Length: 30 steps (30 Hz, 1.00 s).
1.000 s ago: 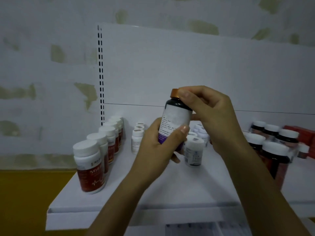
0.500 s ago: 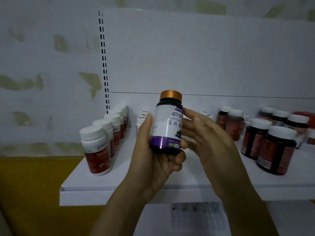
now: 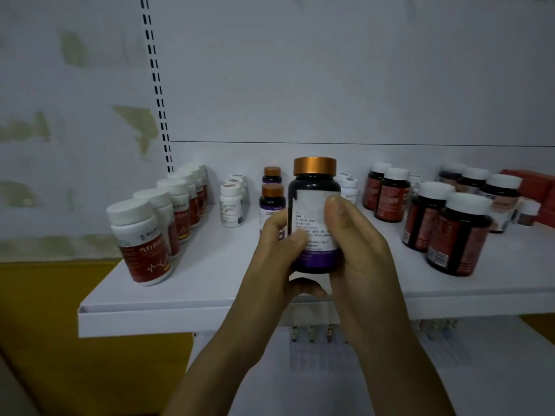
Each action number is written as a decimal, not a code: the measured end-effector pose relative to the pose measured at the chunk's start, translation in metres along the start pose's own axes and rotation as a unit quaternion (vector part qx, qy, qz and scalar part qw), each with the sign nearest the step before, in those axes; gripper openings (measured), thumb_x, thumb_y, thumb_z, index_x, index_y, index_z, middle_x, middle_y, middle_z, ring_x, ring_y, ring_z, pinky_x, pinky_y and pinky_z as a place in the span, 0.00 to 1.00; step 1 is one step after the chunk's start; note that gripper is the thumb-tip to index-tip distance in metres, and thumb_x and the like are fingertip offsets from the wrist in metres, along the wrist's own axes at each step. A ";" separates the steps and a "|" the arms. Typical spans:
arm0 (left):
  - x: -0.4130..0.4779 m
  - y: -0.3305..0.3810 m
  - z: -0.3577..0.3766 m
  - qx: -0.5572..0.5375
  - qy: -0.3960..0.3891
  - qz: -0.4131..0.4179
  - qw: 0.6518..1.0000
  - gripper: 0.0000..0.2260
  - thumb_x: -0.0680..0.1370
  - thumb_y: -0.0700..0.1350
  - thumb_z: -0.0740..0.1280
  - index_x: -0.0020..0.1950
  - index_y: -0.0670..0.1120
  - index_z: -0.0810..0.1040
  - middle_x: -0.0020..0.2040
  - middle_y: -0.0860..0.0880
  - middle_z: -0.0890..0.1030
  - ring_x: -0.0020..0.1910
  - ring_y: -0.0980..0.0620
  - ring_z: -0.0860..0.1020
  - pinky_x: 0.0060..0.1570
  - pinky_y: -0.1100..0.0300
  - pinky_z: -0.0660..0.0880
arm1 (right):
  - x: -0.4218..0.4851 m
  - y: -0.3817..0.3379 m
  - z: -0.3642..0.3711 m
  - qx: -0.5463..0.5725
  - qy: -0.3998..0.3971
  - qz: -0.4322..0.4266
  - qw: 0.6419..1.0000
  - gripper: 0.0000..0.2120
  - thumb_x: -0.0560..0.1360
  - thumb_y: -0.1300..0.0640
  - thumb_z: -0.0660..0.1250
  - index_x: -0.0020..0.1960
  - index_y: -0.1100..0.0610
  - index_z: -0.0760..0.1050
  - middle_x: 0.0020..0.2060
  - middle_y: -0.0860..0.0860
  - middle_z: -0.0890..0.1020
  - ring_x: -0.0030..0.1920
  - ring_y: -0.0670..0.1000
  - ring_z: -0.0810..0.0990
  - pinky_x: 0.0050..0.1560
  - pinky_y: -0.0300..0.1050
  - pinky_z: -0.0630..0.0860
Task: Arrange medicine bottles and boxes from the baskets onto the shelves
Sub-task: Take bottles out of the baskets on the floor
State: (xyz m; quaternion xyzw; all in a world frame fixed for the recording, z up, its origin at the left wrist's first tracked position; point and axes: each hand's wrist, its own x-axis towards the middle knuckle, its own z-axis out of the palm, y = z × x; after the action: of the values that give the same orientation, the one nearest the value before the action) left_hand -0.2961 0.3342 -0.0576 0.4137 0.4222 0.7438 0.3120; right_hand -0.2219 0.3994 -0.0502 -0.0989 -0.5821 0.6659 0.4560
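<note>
A dark bottle with a copper cap (image 3: pixel 314 202) and a white and purple label stands upright just above the white shelf (image 3: pixel 210 274), near its front edge. My left hand (image 3: pixel 277 259) wraps its left side and base. My right hand (image 3: pixel 357 244) presses on its right side, thumb on the label. Both hands grip it. Behind it stand two smaller copper-capped bottles (image 3: pixel 272 196) in a row.
A row of red-labelled white bottles (image 3: pixel 144 238) lines the shelf's left side. Small white bottles (image 3: pixel 232 202) stand at the back. Dark bottles with white caps (image 3: pixel 459 232) fill the right, with a red box (image 3: pixel 537 187) behind. A lower shelf (image 3: pixel 450 370) holds blister packs.
The bottle has turned so the label's back text faces me, and it has dropped toward the shelf. My right hand has closed onto its side. The view moved closer.
</note>
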 end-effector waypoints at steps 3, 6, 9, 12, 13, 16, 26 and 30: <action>-0.002 -0.007 0.005 0.008 0.011 0.005 1.000 0.15 0.71 0.49 0.70 0.56 0.57 0.73 0.43 0.55 0.84 0.43 0.53 0.83 0.31 0.64 0.76 | -0.003 -0.001 -0.011 0.012 0.023 0.018 0.999 0.26 0.68 0.37 0.65 0.61 0.50 0.77 0.53 0.52 0.84 0.54 0.53 0.83 0.55 0.56 0.79; -0.006 -0.013 0.005 -0.010 0.000 0.013 1.000 0.15 0.69 0.52 0.64 0.56 0.56 0.74 0.46 0.53 0.84 0.45 0.50 0.83 0.32 0.63 0.76 | -0.008 -0.002 -0.017 -0.003 0.039 0.016 0.999 0.25 0.66 0.38 0.60 0.58 0.49 0.78 0.50 0.52 0.85 0.50 0.51 0.84 0.54 0.55 0.79; -0.011 -0.015 0.007 0.022 -0.006 0.036 0.999 0.17 0.70 0.52 0.64 0.59 0.54 0.72 0.46 0.55 0.84 0.45 0.54 0.83 0.33 0.65 0.76 | -0.015 -0.001 -0.014 -0.022 0.040 0.005 0.999 0.19 0.74 0.39 0.64 0.58 0.48 0.77 0.51 0.52 0.84 0.52 0.52 0.83 0.51 0.51 0.81; -0.016 -0.018 0.008 0.121 0.020 0.141 0.982 0.21 0.71 0.49 0.67 0.63 0.52 0.70 0.50 0.51 0.82 0.49 0.55 0.81 0.36 0.68 0.76 | -0.022 0.000 -0.012 -0.025 0.064 -0.017 0.998 0.12 0.75 0.43 0.62 0.53 0.46 0.78 0.49 0.50 0.84 0.52 0.51 0.83 0.50 0.47 0.81; -0.017 -0.020 0.007 0.160 0.033 0.180 0.970 0.22 0.71 0.48 0.68 0.63 0.53 0.69 0.53 0.50 0.81 0.50 0.55 0.80 0.37 0.69 0.76 | -0.026 0.000 -0.012 -0.025 0.076 -0.029 0.996 0.11 0.75 0.45 0.61 0.53 0.45 0.78 0.48 0.48 0.85 0.52 0.50 0.83 0.50 0.44 0.81; -0.019 -0.030 0.002 0.261 0.065 0.253 0.929 0.24 0.69 0.53 0.72 0.62 0.57 0.69 0.57 0.52 0.77 0.55 0.58 0.76 0.42 0.71 0.75 | -0.043 -0.004 -0.005 -0.036 0.092 -0.052 0.994 0.15 0.77 0.48 0.62 0.60 0.52 0.76 0.48 0.47 0.85 0.51 0.46 0.83 0.47 0.39 0.80; -0.060 -0.067 0.024 0.289 -0.088 0.277 0.912 0.27 0.70 0.57 0.68 0.67 0.55 0.67 0.54 0.50 0.74 0.51 0.52 0.77 0.46 0.60 0.78 | -0.127 -0.009 -0.019 -0.075 0.286 -0.036 0.955 0.18 0.68 0.53 0.67 0.57 0.55 0.77 0.48 0.51 0.85 0.50 0.49 0.84 0.49 0.39 0.80; -0.086 -0.084 0.059 0.154 -0.264 0.130 0.943 0.23 0.69 0.56 0.69 0.63 0.55 0.74 0.52 0.55 0.80 0.48 0.55 0.79 0.39 0.62 0.78 | -0.177 -0.023 -0.050 -0.137 0.394 -0.027 0.909 0.19 0.70 0.57 0.70 0.60 0.58 0.75 0.47 0.51 0.85 0.47 0.49 0.84 0.42 0.36 0.79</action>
State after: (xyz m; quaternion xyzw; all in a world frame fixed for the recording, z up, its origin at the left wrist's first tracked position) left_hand -0.1945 0.3240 -0.1443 0.6893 0.3770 0.5680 0.2450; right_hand -0.0774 0.3042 -0.1162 -0.3987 -0.4436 0.4737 0.6480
